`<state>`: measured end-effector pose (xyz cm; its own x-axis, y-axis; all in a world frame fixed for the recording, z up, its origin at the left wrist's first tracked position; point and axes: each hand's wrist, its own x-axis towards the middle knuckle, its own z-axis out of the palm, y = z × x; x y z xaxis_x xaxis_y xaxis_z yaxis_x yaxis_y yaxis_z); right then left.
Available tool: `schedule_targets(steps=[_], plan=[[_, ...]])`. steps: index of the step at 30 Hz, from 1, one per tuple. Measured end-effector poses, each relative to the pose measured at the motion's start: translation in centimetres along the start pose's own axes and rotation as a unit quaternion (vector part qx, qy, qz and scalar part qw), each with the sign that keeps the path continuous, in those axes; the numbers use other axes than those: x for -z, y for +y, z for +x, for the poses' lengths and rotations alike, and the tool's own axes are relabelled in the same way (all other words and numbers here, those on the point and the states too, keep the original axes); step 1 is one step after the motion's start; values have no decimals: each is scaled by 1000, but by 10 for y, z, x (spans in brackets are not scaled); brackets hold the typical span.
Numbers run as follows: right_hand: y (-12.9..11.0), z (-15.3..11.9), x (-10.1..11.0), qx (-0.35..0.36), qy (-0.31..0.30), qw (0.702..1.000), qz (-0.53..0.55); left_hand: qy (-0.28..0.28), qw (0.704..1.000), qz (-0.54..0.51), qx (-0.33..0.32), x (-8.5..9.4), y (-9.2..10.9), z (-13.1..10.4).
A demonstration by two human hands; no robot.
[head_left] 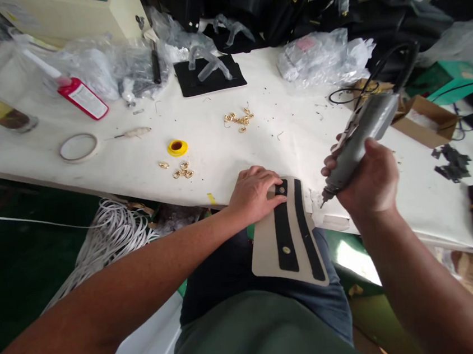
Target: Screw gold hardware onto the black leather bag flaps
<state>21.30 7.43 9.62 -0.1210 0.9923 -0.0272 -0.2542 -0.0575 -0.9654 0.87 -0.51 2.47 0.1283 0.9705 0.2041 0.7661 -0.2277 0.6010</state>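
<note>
The right hand's (367, 180) fingers wrap a grey power tool (367, 129); the left hand's (257, 193), thumb and forefinger apart, rest on a beige panel (297, 230) overhanging the worktop (209, 118).

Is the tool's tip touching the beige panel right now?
Apart. The head view shows the tool's tip to the right of the beige panel, with a strip of white table visible between them.
</note>
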Motion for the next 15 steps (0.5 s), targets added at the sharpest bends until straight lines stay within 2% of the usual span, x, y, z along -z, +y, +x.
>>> schedule_targets(steps=[3,6,11,15], plan=[[3,-6,-33,51,17,998,-10,1,1000,3,0,0,0,0],[12,-9,-50,137,34,989,-39,-1,1000,-2,-2,2,1,0],[31,-10,-59,171,2,983,-75,-8,1000,-14,8,4,2,0],[36,-10,-57,185,-15,976,-109,-15,1000,-12,14,5,3,1]])
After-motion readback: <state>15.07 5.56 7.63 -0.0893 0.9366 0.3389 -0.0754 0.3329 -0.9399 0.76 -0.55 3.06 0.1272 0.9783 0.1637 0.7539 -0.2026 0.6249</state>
